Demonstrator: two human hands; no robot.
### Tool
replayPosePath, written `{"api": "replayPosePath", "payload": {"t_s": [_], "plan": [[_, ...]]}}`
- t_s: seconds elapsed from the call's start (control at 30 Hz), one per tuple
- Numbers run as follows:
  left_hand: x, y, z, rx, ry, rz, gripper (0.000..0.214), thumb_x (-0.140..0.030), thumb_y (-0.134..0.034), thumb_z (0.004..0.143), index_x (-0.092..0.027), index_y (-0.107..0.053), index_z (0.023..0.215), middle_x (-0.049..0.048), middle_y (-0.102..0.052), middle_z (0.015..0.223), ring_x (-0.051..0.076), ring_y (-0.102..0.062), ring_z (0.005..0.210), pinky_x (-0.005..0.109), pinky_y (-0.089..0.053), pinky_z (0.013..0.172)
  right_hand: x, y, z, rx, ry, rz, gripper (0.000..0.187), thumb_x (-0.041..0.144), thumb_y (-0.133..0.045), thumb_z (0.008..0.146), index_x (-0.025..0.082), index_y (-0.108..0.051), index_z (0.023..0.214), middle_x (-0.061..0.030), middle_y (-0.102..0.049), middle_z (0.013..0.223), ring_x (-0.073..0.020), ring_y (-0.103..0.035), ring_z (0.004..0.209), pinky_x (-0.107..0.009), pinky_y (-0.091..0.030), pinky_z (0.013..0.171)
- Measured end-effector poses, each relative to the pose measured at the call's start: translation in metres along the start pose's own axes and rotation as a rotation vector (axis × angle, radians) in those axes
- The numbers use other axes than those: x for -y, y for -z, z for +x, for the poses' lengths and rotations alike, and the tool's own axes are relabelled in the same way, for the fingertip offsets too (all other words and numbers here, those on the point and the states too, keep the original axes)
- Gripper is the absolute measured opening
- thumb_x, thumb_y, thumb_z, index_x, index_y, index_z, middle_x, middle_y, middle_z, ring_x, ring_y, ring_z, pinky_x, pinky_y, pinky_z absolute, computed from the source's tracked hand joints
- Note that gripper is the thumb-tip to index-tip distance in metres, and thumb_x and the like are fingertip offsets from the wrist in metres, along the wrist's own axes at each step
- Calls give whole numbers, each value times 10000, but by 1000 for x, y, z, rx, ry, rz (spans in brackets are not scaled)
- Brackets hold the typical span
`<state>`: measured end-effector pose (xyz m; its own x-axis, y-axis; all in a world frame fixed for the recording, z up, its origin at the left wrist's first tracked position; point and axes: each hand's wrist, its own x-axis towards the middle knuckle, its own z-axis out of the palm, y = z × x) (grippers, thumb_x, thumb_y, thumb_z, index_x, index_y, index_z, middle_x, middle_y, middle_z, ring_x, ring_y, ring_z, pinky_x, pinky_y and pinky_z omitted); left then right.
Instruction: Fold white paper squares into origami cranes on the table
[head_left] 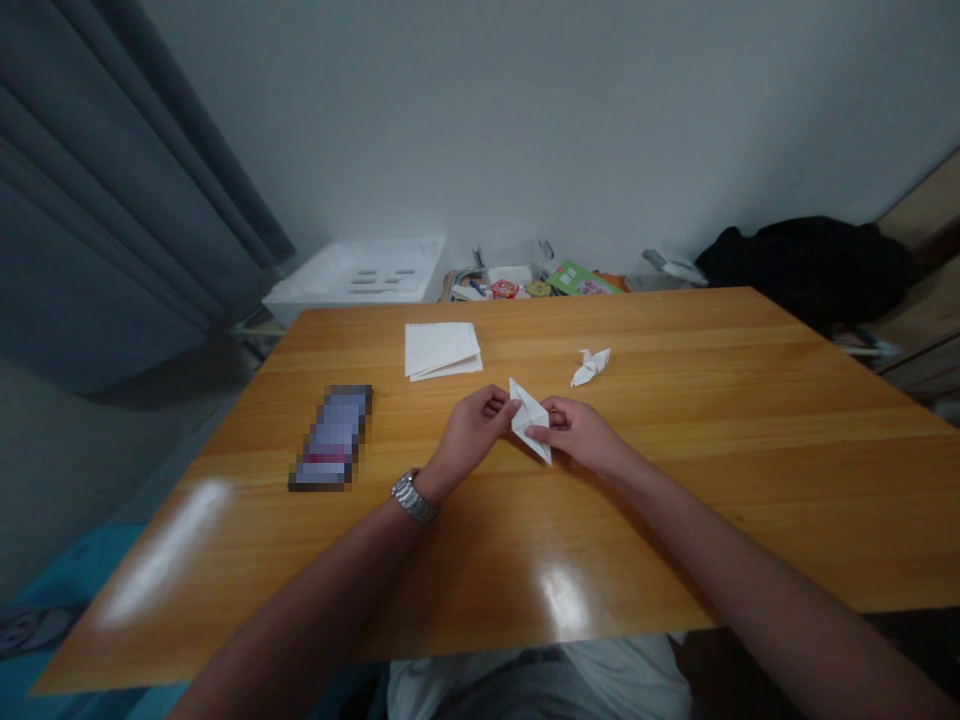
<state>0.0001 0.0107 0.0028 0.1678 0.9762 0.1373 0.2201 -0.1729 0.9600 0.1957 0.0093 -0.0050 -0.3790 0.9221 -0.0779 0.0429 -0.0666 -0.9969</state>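
Observation:
Between my hands is a white folded paper (531, 415), a narrow diamond shape with crease lines, tilted above the table. My left hand (484, 415) pinches its left edge with the thumb on top. On the right edge, my right hand (576, 430) grips it, thumb pressed on the front and fingers behind. The back of the paper is hidden. A silver watch (415, 495) circles my left wrist. Just beyond my right hand lies a small finished paper crane (591, 366) with spread wings.
A stack of white paper sheets (442, 350) lies at the far left of the wooden table (675, 370). A phone (332, 438), blurred out, rests nearer on the left. Behind the far edge are a white tray (360, 270), a green packet (581, 280) and black cloth (810, 265).

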Motion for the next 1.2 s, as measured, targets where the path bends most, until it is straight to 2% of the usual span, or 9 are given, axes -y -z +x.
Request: {"api": "replayPosePath", "payload": {"t_s": [0.2, 0.5, 0.7, 0.93, 1.0, 1.13, 1.2], "plan": [[4, 0, -2, 136, 30, -58, 310, -458, -664, 876, -151, -644, 912, 49, -689, 800, 136, -643, 684, 242, -538, 623, 1, 1, 0, -24, 5, 18, 388, 435, -832, 713, 194, -639, 949, -53, -753, 927, -205, -698, 820, -333, -526, 764], [4, 4, 1, 68, 16, -43, 283, -432, -689, 853, -154, -633, 856, 31, -675, 743, 134, -635, 638, 239, -517, 595, 1, 1, -1, 36, -30, 41, 390, 416, -833, 701, 182, -648, 953, -55, -751, 896, -183, -688, 766, -299, -509, 698], [0, 3, -1, 29, -20, 48, 238, -404, -667, 878, -170, -630, 851, 29, -702, 767, 144, -659, 660, 242, -520, 603, 0, 1, -2, 19, -38, 11, 380, 425, -834, 699, 187, -638, 922, -53, -754, 862, -195, -688, 742, -310, -513, 675], [-7, 1, -6, 46, -88, 126, 164, -339, -642, 905, -183, -615, 946, 31, -723, 843, 149, -686, 725, 247, -540, 643, -4, 2, 0, 30, -16, -2, 350, 402, -795, 747, 189, -617, 960, -57, -736, 871, -196, -687, 751, -317, -517, 686], [-6, 0, -5, 25, -81, 136, 154, -329, -639, 904, -183, -608, 938, 28, -713, 835, 144, -674, 720, 241, -533, 635, -4, 2, 0, -20, 33, -77, 328, 391, -783, 755, 191, -610, 949, -50, -718, 865, -191, -674, 755, -312, -518, 685], [-3, 0, -2, -30, -58, 181, 156, -325, -647, 889, -180, -591, 891, 11, -678, 792, 128, -636, 675, 221, -500, 595, 2, 4, -2, -277, 230, -353, 287, 376, -771, 769, 203, -605, 928, -20, -660, 836, -174, -627, 748, -296, -500, 682], [-2, 1, -2, -34, -51, 200, 154, -320, -648, 884, -178, -588, 878, 6, -668, 775, 125, -626, 660, 219, -489, 584, 9, 3, -6, -311, 303, -475, 235, 388, -731, 820, 203, -612, 905, -8, -629, 796, -158, -591, 705, -276, -467, 638]]}}
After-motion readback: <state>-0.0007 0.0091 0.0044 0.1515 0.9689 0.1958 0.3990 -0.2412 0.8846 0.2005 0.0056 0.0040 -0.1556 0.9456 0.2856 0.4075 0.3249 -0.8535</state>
